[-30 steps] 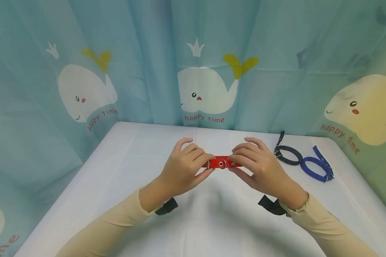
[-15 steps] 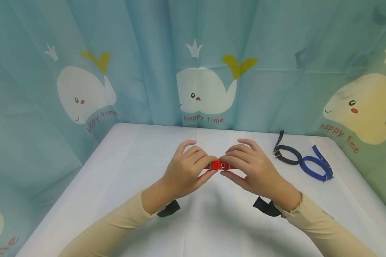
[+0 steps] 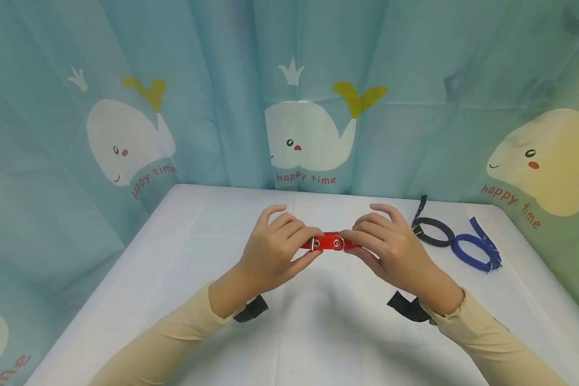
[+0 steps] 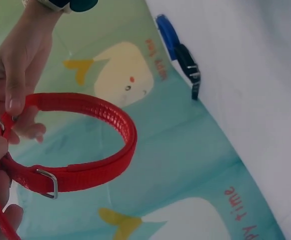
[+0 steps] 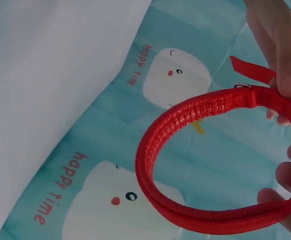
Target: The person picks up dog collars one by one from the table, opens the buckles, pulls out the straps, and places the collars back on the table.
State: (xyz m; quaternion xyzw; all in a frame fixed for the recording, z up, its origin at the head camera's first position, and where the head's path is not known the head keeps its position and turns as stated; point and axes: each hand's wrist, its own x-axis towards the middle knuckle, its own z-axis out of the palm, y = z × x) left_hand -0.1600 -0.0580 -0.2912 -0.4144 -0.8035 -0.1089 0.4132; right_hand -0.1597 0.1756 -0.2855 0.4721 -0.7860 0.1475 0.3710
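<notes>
A red pet collar (image 3: 330, 243) with metal eyelets and a buckle is held up in front of me between both hands. My left hand (image 3: 276, 251) pinches it beside the buckle, thumb below and fingers above. On the other side my right hand (image 3: 392, 253) pinches the band near the D-ring. In the left wrist view the collar (image 4: 98, 172) forms a loop, with a metal ring on its near side. From the right wrist the collar (image 5: 205, 107) shows a padded inner face and a loose strap end sticking out past the left hand (image 5: 278, 45).
Beyond my right hand, a black collar (image 3: 434, 231) and a blue collar (image 3: 473, 254) lie buckled into loops on the white table (image 3: 212, 225). A light blue curtain (image 3: 231, 107) with printed whales stands behind the table. Black straps (image 3: 407, 308) hang at both wrists.
Half a second ago the hands were closer together; now they are farther apart, showing more of the red collar between them. The buckle and eyelets show more clearly. Both hands keep pinching it.
</notes>
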